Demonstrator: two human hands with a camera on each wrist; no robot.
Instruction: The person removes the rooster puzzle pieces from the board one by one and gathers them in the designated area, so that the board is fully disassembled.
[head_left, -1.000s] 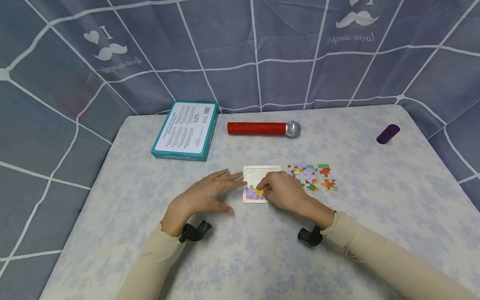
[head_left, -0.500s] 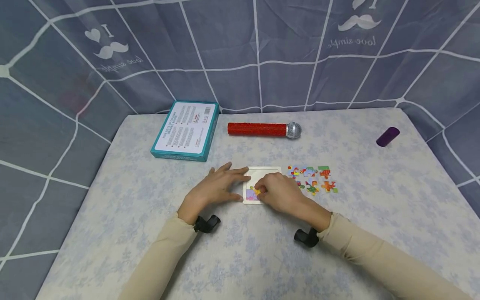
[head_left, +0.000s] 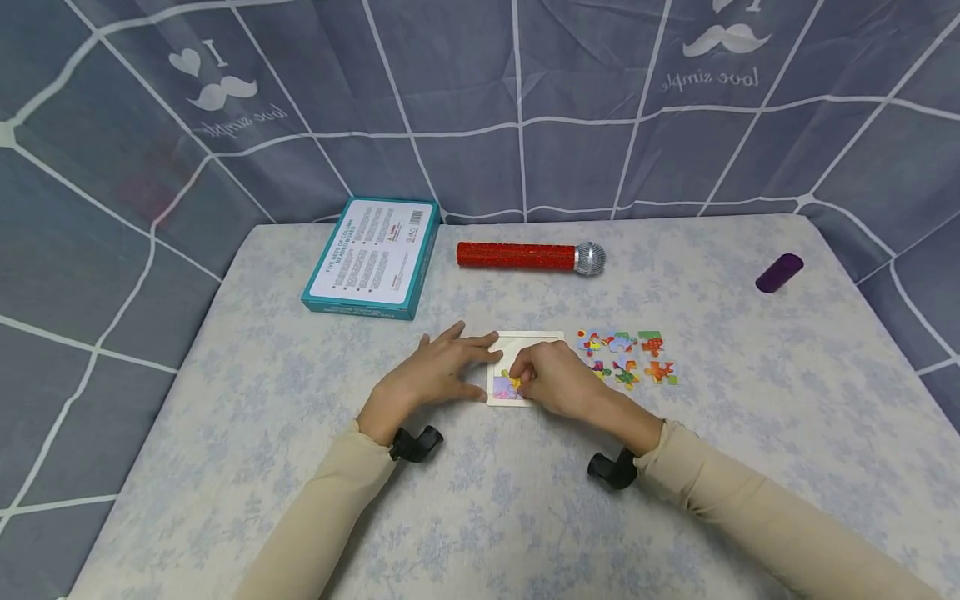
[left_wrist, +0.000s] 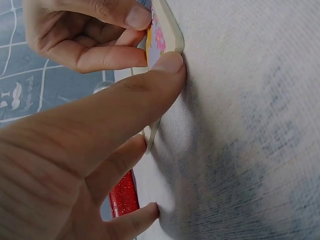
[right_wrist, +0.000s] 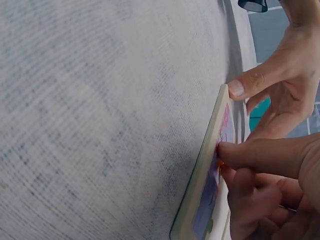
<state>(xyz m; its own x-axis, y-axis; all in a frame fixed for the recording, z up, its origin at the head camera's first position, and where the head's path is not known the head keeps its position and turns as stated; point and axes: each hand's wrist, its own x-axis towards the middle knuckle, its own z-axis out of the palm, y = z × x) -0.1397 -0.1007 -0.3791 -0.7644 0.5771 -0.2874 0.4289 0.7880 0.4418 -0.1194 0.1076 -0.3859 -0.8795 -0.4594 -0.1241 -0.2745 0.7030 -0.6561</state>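
A small white puzzle tray lies mid-table, with colourful jigsaw pieces in its lower left part. My left hand spreads along the tray's left side, its thumb touching a corner and a fingertip at the edge. The right hand reaches over the tray from the right. Its thumb and curled index finger pinch a partly yellow puzzle piece low against the tray floor; the fingers hide most of it. Several loose pieces lie to the right of the tray.
A teal-and-white box lies at the back left. Beside it is a red toy microphone with a silver head. A dark purple cylinder lies at the far right. Grey gridded curtain surrounds the table's back and sides.
My left hand has moved right and up to the tray's left edge, its thumb coming to the corner. The right hand has shifted slightly left over the tray, still pinching the piece.
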